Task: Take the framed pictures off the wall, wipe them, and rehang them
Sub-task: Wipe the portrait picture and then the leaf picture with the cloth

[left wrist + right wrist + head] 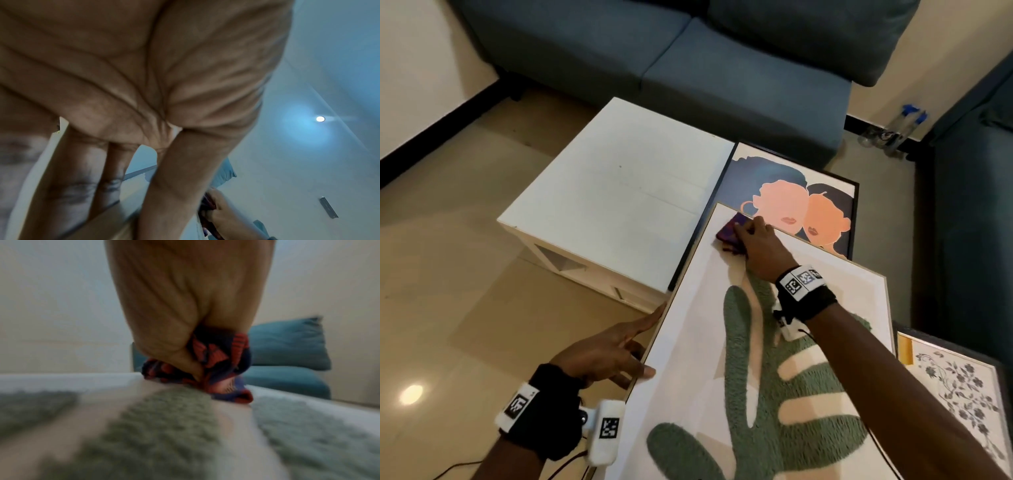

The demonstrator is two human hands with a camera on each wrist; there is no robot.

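Observation:
A large white-framed picture with a green leaf shape (698,342) lies flat, partly over a black-framed picture of two faces (791,192). My right hand (753,236) grips a crumpled purple-and-red cloth (729,233) and presses it on the leaf picture's far left corner. The right wrist view shows the cloth (226,361) bunched under that hand (185,305) on the leaf picture (164,426). My left hand (619,353) holds the picture's left edge, thumb on top, index finger straight along the edge. Its palm (144,81) fills the left wrist view.
Both pictures rest on a white low table (619,192), and the leaf picture overhangs it toward me. A third picture with grey flowers (955,387) lies at the lower right. A blue sofa (722,61) stands behind the table. Spray bottles (904,130) stand on the floor.

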